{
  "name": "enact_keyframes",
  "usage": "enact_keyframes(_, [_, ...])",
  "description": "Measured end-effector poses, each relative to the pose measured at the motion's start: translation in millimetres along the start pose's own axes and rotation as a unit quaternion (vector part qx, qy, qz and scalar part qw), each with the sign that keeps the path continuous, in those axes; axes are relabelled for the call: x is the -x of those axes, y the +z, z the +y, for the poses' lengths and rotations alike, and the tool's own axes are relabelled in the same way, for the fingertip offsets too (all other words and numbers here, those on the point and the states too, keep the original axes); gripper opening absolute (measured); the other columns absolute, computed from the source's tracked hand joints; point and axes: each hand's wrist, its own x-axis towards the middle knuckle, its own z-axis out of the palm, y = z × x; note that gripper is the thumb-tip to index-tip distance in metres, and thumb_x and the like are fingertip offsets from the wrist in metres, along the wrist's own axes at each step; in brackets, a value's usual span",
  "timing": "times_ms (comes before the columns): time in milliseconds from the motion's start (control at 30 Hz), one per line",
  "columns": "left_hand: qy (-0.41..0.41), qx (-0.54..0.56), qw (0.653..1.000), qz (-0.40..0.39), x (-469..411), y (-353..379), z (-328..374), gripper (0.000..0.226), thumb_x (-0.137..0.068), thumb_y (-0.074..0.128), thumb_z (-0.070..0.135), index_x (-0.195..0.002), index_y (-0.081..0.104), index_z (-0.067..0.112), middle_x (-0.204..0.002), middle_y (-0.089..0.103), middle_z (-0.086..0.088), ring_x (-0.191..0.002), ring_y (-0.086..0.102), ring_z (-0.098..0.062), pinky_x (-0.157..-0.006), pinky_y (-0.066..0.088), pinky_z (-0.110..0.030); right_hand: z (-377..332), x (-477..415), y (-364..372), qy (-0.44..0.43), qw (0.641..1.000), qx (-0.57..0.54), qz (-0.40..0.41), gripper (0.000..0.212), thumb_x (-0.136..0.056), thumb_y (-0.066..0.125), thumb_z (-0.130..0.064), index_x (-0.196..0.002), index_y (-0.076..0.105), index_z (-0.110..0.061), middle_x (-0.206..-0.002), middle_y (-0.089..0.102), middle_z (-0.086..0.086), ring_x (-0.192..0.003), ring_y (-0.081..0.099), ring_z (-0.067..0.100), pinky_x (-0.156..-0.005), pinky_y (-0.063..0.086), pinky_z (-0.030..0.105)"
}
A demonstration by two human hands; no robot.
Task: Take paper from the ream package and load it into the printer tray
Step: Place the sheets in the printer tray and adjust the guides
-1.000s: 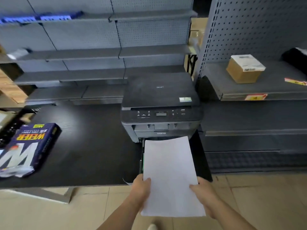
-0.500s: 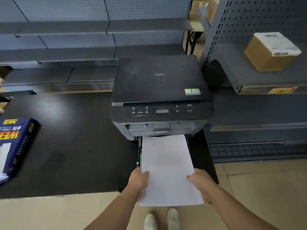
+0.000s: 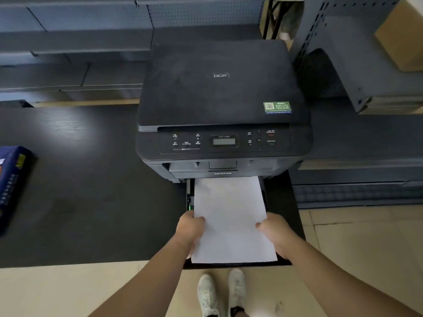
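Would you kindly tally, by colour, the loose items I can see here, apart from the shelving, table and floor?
Black: 1, the printer with its pulled-out tray.
White: 3, the paper stack held by the left hand and right hand, plus 2 shoes.
Blue: 1, the ream package.
Brown: 1, the cardboard box.
Total: 6.

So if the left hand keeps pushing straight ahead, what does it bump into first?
Probably the printer. The left hand grips the paper and points along the open tray toward the printer's front, with nothing else visible between. How much room is left is hard to judge.
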Motion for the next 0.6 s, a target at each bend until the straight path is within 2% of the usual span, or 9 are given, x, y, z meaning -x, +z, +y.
enact_keyframes(67, [0.004, 0.007, 1.000, 0.013, -4, 2, -4, 0.026, -0.088, 0.042, 0.002, -0.105, 0.062, 0.007, -0.095, 0.069, -0.010, -0.079, 0.067, -0.027, -0.067, 0.057, -0.033, 1, -1, 2, -0.012, 1.000, 0.000, -0.004, 0.026, -0.093, 0.051, 0.001, -0.105, 0.066, -0.016, -0.100, 0.070, 0.005, -0.091, 0.066, 0.027, -0.076, 0.055, 0.036])
enact_keyframes(167, [0.012, 0.020, 0.999, 0.038, -4, 6, -8, 0.023, -0.088, 0.042, 0.002, -0.097, 0.061, 0.012, -0.090, 0.069, -0.008, -0.071, 0.064, -0.023, -0.060, 0.054, -0.028, 1, -2, 5, -0.024, 1.000, -0.001, -0.002, 0.025, -0.095, 0.051, -0.001, -0.103, 0.064, -0.021, -0.102, 0.069, 0.004, -0.095, 0.066, 0.027, -0.086, 0.057, 0.043])
enact_keyframes(300, [0.018, 0.016, 0.998, 0.053, -11, 9, -6, 0.023, -0.087, 0.043, 0.004, -0.099, 0.063, 0.008, -0.090, 0.070, -0.010, -0.069, 0.062, -0.024, -0.062, 0.052, -0.028, -5, -12, 5, -0.022, 1.000, -0.020, 0.001, 0.026, -0.093, 0.051, 0.002, -0.095, 0.066, -0.019, -0.100, 0.070, 0.006, -0.095, 0.067, 0.029, -0.089, 0.056, 0.044])
enact_keyframes(433, [0.025, 0.004, 0.997, 0.066, -18, 11, -3, 0.024, -0.086, 0.042, 0.005, -0.097, 0.063, 0.012, -0.092, 0.069, -0.010, -0.070, 0.059, -0.026, -0.062, 0.050, -0.031, -5, -22, 8, -0.023, 1.000, -0.021, 0.004, 0.024, -0.092, 0.053, 0.001, -0.105, 0.069, -0.013, -0.105, 0.071, 0.007, -0.100, 0.066, 0.030, -0.096, 0.055, 0.048])
enact_keyframes(600, [0.053, -0.021, 0.995, 0.088, -23, 13, 3, 0.022, -0.089, 0.041, 0.006, -0.098, 0.061, 0.007, -0.085, 0.066, -0.007, -0.064, 0.054, -0.022, -0.057, 0.045, -0.025, -10, -29, 9, -0.029, 0.999, -0.027, 0.010, 0.022, -0.092, 0.055, -0.002, -0.103, 0.071, -0.012, -0.104, 0.072, 0.006, -0.100, 0.067, 0.031, -0.096, 0.055, 0.048])
